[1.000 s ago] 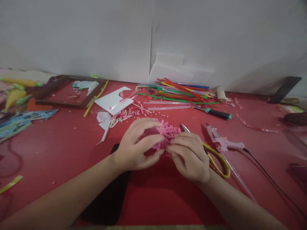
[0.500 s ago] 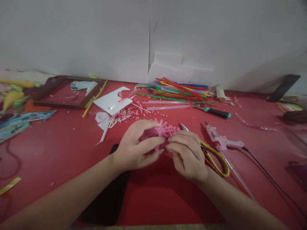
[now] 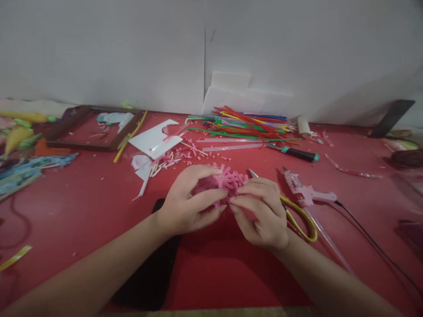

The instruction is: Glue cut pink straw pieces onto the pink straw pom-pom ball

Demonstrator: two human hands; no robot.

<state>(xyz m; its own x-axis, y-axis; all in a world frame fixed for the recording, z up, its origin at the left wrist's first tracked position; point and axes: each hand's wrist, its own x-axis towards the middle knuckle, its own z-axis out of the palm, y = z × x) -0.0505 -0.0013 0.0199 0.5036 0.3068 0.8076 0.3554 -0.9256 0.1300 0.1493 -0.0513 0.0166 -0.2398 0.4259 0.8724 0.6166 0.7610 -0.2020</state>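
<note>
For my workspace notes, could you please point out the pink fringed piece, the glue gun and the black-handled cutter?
Pink fringed piece (image 3: 228, 179), head view: its spiky strips.
Glue gun (image 3: 306, 195), head view: its pink body.
Black-handled cutter (image 3: 297, 153), head view: its handle.

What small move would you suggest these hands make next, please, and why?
Perhaps the right hand should gently spread one strand of the pink fringed piece, since it is at the piece's right edge while the left hand curls around its left side, seemingly steadying it.

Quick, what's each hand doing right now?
Left hand: closed around the pink piece, holding it.
Right hand: fingertips pinched together at the piece's right edge.
</note>
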